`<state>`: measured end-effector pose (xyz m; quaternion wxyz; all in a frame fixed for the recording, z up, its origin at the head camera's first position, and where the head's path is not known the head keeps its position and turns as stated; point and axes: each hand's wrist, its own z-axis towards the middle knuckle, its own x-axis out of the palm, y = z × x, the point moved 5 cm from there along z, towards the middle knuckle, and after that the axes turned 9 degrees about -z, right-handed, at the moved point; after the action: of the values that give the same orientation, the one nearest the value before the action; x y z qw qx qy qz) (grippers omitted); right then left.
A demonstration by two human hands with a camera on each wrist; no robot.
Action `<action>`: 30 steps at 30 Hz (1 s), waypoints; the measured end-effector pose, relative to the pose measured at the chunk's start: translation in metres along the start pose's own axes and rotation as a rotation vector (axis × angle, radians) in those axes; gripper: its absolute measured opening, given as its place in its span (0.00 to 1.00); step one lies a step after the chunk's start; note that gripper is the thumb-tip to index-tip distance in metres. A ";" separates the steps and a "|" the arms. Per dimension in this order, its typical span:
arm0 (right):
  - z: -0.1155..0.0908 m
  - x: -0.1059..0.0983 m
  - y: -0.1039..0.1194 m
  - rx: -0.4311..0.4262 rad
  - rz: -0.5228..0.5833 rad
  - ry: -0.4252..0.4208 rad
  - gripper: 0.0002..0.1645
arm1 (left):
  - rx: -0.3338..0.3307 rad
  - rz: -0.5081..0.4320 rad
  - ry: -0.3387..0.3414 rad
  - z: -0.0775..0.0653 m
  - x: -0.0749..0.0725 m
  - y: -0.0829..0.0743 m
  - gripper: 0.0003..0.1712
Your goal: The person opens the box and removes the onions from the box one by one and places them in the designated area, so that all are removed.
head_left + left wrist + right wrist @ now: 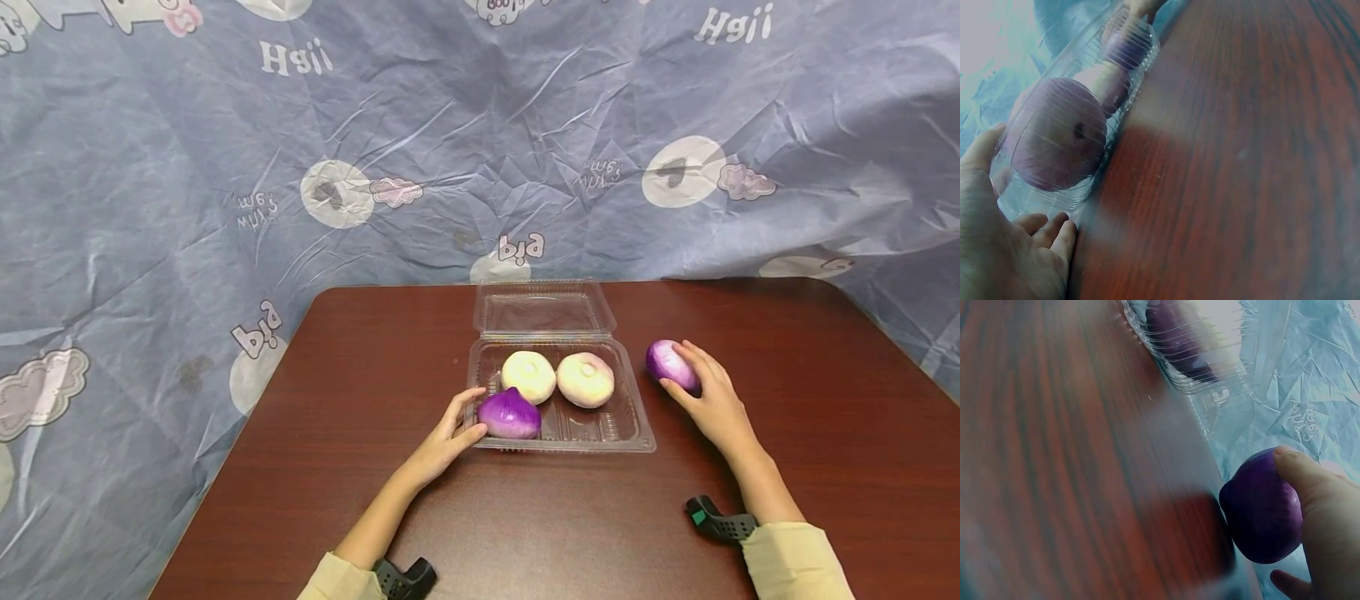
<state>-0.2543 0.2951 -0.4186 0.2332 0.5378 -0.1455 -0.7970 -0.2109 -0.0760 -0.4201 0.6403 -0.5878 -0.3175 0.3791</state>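
A clear plastic container lies with its lid folded back. Inside, two pale round onion-like bulbs sit side by side, with a purple onion in the front left corner. My left hand holds the container's left side, thumb and index fingertip at the rim by that onion; in the left wrist view, the hand's other fingers curl against the outer wall. Right of the container, my right hand grips another purple onion between thumb and fingers. The right wrist view shows this onion low against the tabletop.
The transparent lid lies behind the container, hinged along its back edge. Everything rests on a dark brown wooden table with rounded back corners. A blue-grey printed cloth hangs behind the table. Black bands circle both wrists.
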 end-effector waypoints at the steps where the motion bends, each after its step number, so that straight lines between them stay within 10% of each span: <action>1: 0.000 0.000 0.001 0.004 -0.004 0.007 0.36 | 0.001 0.000 0.002 0.000 0.000 0.000 0.32; 30: 0.005 -0.015 0.085 -0.179 -0.058 -0.055 0.34 | 0.026 0.045 -0.005 -0.001 -0.001 -0.003 0.28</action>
<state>-0.2362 0.2313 -0.3636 0.2529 0.4968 -0.0644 -0.8277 -0.2103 -0.0776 -0.4173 0.6384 -0.5854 -0.3010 0.3989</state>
